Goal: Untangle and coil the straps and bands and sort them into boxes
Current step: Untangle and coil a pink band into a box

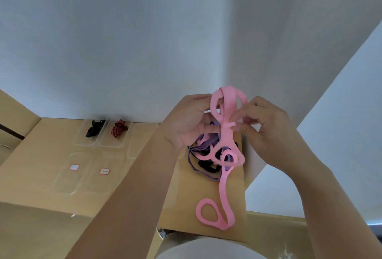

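Two hands hold one pink band (227, 134) up above the table (41, 165), in front of the white wall (144, 41).

1. Pink band: the upper part is bunched into several loops between the hands. The lower part hangs down, passes through a twisted knot of its own loops, and ends in a large loop lying on the table's near edge.
2. Left hand (184, 122): fingers curled onto the band's upper loops from the left, gripping them.
3. Right hand (268, 128): thumb and fingertips pinch the band at the crossing point just below the top loops.
4. Remaining tangle: a purple band (207, 144) and a black band (206, 164) lie heaped on the table directly beneath the hands. The pink band's middle loops overlap this heap; whether they are still knotted into it cannot be told.
5. Boxes: three clear boxes stand in a row at the table's far edge, left of the hands. The left box (82, 139) contains a black strap (94, 131). The middle box (111, 145) contains a red-and-black striped strap (118, 131). The third box (142, 145) is next to the left forearm.
6. Nearer the person, two flat clear pieces (68, 182) lie side by side, each bearing a small red-bordered label (74, 167); the label text is illegible.
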A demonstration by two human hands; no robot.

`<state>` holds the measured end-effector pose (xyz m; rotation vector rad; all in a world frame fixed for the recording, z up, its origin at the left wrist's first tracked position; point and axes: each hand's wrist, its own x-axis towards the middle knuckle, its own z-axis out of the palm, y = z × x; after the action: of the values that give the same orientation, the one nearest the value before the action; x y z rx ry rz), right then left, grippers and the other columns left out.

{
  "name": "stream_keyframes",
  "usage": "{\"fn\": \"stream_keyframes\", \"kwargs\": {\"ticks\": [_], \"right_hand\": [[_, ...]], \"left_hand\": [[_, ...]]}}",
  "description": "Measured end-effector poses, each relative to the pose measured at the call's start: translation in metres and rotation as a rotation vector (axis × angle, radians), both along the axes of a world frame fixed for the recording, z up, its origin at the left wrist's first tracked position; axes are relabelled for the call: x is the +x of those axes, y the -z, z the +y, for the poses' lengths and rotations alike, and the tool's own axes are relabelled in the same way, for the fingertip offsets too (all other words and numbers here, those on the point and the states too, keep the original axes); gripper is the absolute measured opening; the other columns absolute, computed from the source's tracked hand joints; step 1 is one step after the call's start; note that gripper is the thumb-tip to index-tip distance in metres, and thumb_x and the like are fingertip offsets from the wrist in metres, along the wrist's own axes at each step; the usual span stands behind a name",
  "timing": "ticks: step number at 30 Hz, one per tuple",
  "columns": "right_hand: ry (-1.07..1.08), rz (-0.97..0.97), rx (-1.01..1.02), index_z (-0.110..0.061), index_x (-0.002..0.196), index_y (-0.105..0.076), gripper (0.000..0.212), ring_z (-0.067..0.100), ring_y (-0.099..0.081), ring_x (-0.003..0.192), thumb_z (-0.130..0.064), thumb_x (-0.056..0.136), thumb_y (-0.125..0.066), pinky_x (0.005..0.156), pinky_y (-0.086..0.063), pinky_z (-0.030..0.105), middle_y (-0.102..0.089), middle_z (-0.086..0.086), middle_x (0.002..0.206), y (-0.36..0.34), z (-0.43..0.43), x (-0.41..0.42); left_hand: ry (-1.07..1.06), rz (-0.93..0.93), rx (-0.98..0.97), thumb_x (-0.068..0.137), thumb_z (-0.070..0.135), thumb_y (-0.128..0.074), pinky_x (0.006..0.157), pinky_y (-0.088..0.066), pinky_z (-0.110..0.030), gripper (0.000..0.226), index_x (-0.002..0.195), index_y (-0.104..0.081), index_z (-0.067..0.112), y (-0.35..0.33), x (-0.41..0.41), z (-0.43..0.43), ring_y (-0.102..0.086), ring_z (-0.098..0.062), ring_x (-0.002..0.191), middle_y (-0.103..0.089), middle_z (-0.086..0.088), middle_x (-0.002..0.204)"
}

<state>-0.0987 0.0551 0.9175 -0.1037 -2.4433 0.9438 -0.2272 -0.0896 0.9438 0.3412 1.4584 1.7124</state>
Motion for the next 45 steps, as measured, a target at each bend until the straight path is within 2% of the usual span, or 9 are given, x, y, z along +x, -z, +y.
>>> {"fn": "stream_keyframes", "kwargs": {"ticks": [7,11,15,20,26,32,35,39,45], "right_hand": [[0.003,0.002,0.039,-0.024,0.092,-0.075,0.013,0.015,-0.058,0.072,-0.017,0.085,-0.066,0.062,-0.047,0.024,-0.056,-0.006,0.082,0.006,-0.007,-0.007],[-0.012,0.005,-0.002,-0.026,0.093,-0.076,0.017,0.009,-0.057,0.075,-0.018,0.085,-0.064,0.064,-0.045,0.022,-0.057,-0.011,0.081,0.006,-0.012,-0.011],[-0.009,0.031,-0.114,-0.032,0.094,-0.078,0.023,0.01,-0.062,0.076,-0.016,0.082,-0.065,0.067,-0.048,0.024,-0.062,-0.012,0.079,0.005,-0.015,-0.01],[0.003,0.043,-0.249,-0.029,0.097,-0.08,0.025,0.008,-0.064,0.082,-0.032,0.081,-0.06,0.073,-0.053,0.025,-0.066,-0.01,0.086,0.003,-0.018,-0.012],[-0.024,-0.066,-0.553,-0.025,0.103,-0.061,0.029,0.01,-0.068,0.084,-0.003,0.086,-0.071,0.077,-0.057,0.026,-0.065,-0.007,0.088,0.005,-0.031,-0.021],[-0.063,-0.316,-0.685,-0.014,0.096,-0.05,0.009,0.035,-0.067,0.077,-0.009,0.097,-0.057,0.077,-0.054,0.06,-0.071,0.015,0.093,0.007,-0.041,-0.035],[-0.183,-0.283,-0.853,-0.005,0.104,-0.047,0.014,0.042,-0.066,0.074,0.008,0.098,-0.048,0.064,-0.056,0.044,-0.073,0.021,0.094,-0.005,-0.053,-0.037],[-0.294,-0.241,-0.832,-0.01,0.114,-0.067,0.04,0.035,-0.073,0.091,0.019,0.089,-0.056,0.079,-0.06,0.039,-0.074,0.014,0.104,-0.014,-0.064,-0.042],[-0.165,-0.12,-0.798,-0.015,0.085,-0.081,0.03,0.019,-0.072,0.08,0.011,0.088,-0.066,0.077,-0.058,0.031,-0.077,0.008,0.087,-0.021,-0.09,-0.052]], "left_hand": [[-0.019,-0.071,-0.003,0.099,0.034,-0.057,0.08,-0.059,-0.044,0.052,0.129,-0.061,-0.009,-0.005,-0.002,-0.011,-0.069,-0.039,0.09,-0.065,-0.023,0.111],[0.038,0.122,0.017,0.093,0.002,-0.067,0.09,-0.058,-0.044,0.032,0.124,-0.065,-0.006,-0.004,0.0,-0.018,-0.068,-0.038,0.099,-0.067,-0.034,0.114],[0.079,0.142,0.029,0.084,-0.024,-0.059,0.079,-0.059,-0.032,0.048,0.129,-0.06,-0.007,-0.003,-0.005,-0.021,-0.07,-0.035,0.093,-0.07,-0.027,0.109],[0.094,0.149,0.022,0.081,-0.026,-0.061,0.083,-0.057,-0.034,0.057,0.133,-0.058,-0.004,-0.002,-0.01,-0.021,-0.071,-0.034,0.094,-0.071,-0.025,0.111],[0.059,0.154,0.043,0.081,-0.027,-0.061,0.079,-0.06,-0.044,0.056,0.131,-0.061,-0.003,-0.007,-0.02,-0.025,-0.07,-0.038,0.099,-0.068,-0.031,0.115],[-0.015,0.188,0.091,0.077,-0.023,-0.067,0.086,-0.06,-0.052,0.056,0.126,-0.066,0.004,-0.013,-0.043,-0.038,-0.07,-0.034,0.096,-0.072,-0.022,0.113],[-0.01,0.274,0.067,0.076,-0.022,-0.072,0.092,-0.058,-0.057,0.057,0.123,-0.068,0.009,-0.015,-0.053,-0.046,-0.069,-0.04,0.1,-0.072,-0.021,0.116],[0.027,0.353,0.033,0.07,-0.012,-0.075,0.099,-0.052,-0.063,0.057,0.119,-0.072,0.017,-0.014,-0.066,-0.054,-0.067,-0.043,0.113,-0.073,-0.017,0.117],[0.124,0.429,-0.003,0.076,-0.015,-0.074,0.096,-0.056,-0.057,0.057,0.123,-0.068,0.017,-0.015,-0.075,-0.071,-0.072,-0.033,0.107,-0.076,-0.012,0.112]]}}
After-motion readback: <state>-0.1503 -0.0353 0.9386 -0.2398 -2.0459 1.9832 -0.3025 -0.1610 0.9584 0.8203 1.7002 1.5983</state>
